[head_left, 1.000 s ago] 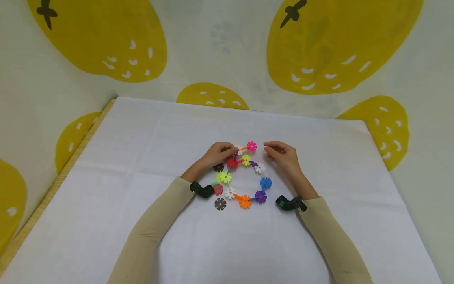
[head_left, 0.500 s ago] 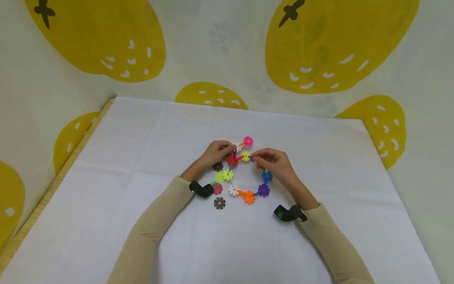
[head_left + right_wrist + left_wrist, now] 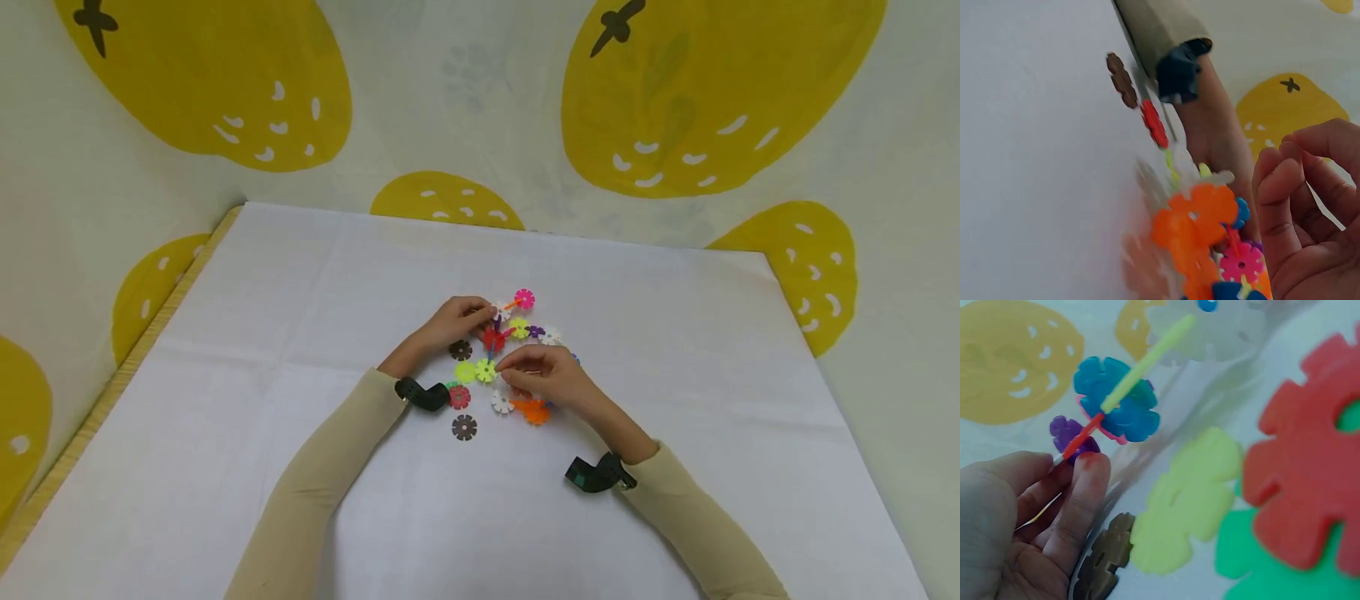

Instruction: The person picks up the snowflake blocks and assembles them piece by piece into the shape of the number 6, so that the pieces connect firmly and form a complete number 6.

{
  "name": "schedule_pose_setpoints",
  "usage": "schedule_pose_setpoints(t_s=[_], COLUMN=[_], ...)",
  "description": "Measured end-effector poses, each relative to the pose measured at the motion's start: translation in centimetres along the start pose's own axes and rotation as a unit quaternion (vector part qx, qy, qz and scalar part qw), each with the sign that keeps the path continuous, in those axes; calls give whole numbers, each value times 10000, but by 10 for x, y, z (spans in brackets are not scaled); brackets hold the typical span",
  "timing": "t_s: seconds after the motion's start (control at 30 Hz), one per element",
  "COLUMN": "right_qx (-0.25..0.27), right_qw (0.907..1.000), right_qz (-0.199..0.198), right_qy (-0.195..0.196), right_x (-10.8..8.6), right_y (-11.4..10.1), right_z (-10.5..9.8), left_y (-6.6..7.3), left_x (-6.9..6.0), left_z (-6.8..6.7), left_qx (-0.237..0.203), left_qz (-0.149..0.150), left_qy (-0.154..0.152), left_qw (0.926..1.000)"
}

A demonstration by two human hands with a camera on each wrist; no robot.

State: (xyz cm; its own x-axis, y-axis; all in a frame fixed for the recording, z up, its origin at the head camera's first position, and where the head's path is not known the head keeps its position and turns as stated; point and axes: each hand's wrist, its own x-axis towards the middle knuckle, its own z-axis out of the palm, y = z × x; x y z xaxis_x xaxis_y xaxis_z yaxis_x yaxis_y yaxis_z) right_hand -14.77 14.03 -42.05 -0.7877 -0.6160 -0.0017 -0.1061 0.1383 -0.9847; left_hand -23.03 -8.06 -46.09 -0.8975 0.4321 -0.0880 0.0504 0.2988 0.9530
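Slotted plastic snowflake discs in many colours are joined edge to edge into a ring. In the head view my left hand (image 3: 459, 321) pinches a white snowflake disc (image 3: 502, 312) at the ring's far left. A pink disc (image 3: 524, 298) sticks out from it on an orange piece. Below are a red disc (image 3: 493, 339) and a yellow disc (image 3: 486, 371). My right hand (image 3: 543, 375) hovers over the ring, bent fingertips beside the yellow disc, and hides its right side. In the right wrist view no piece shows between those fingers, and an orange disc (image 3: 1194, 215) is nearby.
Loose discs lie left of the ring: a dark brown disc (image 3: 464, 427), another brown disc (image 3: 461, 351), a flat yellow-green disc (image 3: 465, 372) and a red disc (image 3: 459, 397) over a green one. White cloth (image 3: 360, 500) covers the table; a patterned curtain (image 3: 480, 108) hangs behind.
My right hand came in from the right to the purple disc at the ring's top, then moved down and left to beside the yellow disc. The ring shifted slightly; my left hand kept its hold.
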Motion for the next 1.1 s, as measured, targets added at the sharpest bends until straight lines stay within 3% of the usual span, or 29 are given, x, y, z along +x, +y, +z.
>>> schedule_pose_setpoints(t_s=[0.2, 0.5, 0.8, 1.1], right_qx=[148, 102, -429, -1004], right_qw=[9980, 9891, 9898, 9904], right_qz=[39, -54, 382, 369], right_qy=[-606, -1468, -1301, -872], right_x=[-1, -6, -14, -17], right_y=[4, 4, 9, 9], right_z=[17, 40, 60, 71], left_y=[-1, -2, -2, 0], left_x=[0, -1, -1, -2], left_z=[-2, -3, -3, -2], left_qx=[-44, 73, 97, 133], left_qz=[96, 246, 253, 242], left_qy=[-219, -259, -274, -266], left_qw=[9997, 9993, 9993, 9993])
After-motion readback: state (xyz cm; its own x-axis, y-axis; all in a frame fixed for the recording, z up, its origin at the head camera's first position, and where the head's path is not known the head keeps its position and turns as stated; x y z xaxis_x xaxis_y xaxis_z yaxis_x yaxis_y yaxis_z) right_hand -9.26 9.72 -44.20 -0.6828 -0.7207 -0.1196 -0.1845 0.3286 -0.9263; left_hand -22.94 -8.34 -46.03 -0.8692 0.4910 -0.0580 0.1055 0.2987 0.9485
